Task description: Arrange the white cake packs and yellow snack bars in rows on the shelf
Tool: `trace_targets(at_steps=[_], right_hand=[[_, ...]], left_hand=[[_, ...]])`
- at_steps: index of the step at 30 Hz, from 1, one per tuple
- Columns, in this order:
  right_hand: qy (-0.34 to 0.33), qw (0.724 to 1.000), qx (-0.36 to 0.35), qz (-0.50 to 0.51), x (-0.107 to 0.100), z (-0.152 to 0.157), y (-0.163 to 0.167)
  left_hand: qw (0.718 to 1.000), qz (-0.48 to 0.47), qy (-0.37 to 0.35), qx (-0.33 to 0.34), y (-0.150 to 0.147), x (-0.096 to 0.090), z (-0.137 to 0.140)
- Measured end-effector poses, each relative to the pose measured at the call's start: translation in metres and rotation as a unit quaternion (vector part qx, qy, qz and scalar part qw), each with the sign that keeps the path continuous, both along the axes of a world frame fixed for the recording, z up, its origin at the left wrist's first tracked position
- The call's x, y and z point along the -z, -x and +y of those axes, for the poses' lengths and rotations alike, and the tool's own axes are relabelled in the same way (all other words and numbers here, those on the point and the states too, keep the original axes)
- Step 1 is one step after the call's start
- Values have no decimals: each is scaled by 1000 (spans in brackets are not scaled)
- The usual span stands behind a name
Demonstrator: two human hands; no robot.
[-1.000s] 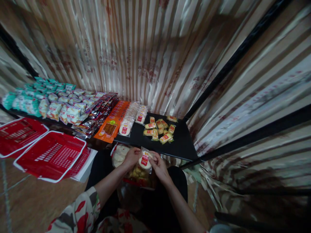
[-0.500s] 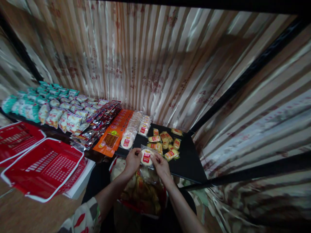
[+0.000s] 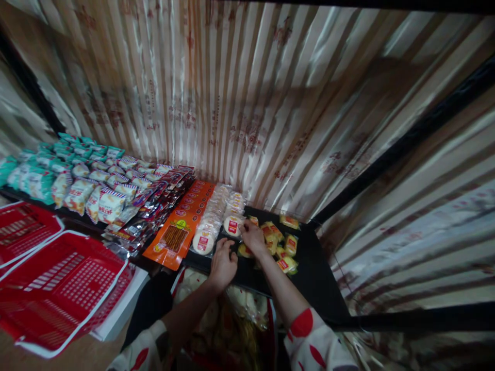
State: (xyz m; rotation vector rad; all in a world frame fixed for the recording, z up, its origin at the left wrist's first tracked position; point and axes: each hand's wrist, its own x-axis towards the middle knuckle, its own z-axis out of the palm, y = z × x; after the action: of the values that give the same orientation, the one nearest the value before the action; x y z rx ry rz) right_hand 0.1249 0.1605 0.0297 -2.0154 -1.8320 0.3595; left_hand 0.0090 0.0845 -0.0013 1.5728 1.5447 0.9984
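Observation:
My right hand [image 3: 253,238] reaches over the black shelf, fingertips pinched at the right edge of a round white cracker pack [image 3: 233,225] with a red label. That pack lies at the front of a short row of the same kind. My left hand [image 3: 224,264] hovers at the shelf's front edge, just below the row, with loosely bent fingers apart and nothing seen in them. A longer row of cracker packs [image 3: 203,242] lies to the left. Small yellow packs [image 3: 286,264] are scattered to the right, some partly hidden by my right hand.
Orange snack bags [image 3: 174,237], dark red packets [image 3: 149,216], white snack bags [image 3: 110,203] and green bags [image 3: 38,183] line the shelf [image 3: 309,281] leftward. Red baskets [image 3: 73,288] stand at lower left. An open bag of packs [image 3: 247,304] sits below my arms. Black posts frame the right.
The cracker pack held in both hands has moved forward onto the short row's front. My left hand has let go and dropped back slightly; my right hand has reached farther over the shelf.

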Motion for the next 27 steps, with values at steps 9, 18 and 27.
trace_targets(at_steps=[9, 18, 27], right_hand=[[31, 997, -15, -65, 14, 14, -5], [3, 988, -38, -149, 13, 17, -1], [-11, 989, -19, -143, 22, 23, 3]], left_hand=[[999, 31, 7, -9, 4, 15, 8], [997, 71, -14, 36, -3, 5, 18], [993, 101, 6, 54, -8, 12, 35]])
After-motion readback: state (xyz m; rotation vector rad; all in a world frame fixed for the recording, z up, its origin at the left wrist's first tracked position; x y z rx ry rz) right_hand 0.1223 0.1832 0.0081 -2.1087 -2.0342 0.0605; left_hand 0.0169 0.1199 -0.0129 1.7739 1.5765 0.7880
